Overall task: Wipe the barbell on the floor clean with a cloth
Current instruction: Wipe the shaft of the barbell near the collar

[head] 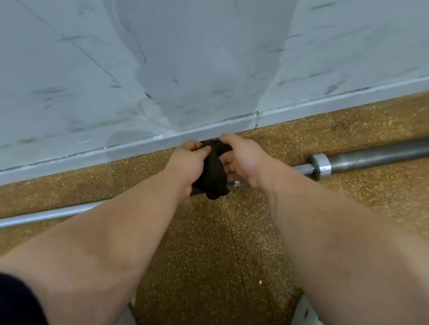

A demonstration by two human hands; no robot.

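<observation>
Bunching the dark cloth (pixel 212 168) between both closed grips, left hand (pixel 187 165) and right hand (pixel 245 158) hover just above the barbell (pixel 51 214), whose long axis runs left-right across the floor (pixel 218 255).

A pale grey-blue wall (pixel 194 44) fills the upper half of the view, marked all over with dark scuffs and long thin scratches, with a broad darker band running down its middle. Along the foot of the wall runs a low skirting strip (pixel 334 102) of the same grey, chipped along its top edge and with a vertical joint right of centre. Below the skirting strip lies a speckled ochre-brown floor (pixel 218 255), crossed by a faint seam that runs away from the wall, and at the bottom edge, farthest from the wall, two white perforated pieces (pixel 306 320) show against it.
</observation>
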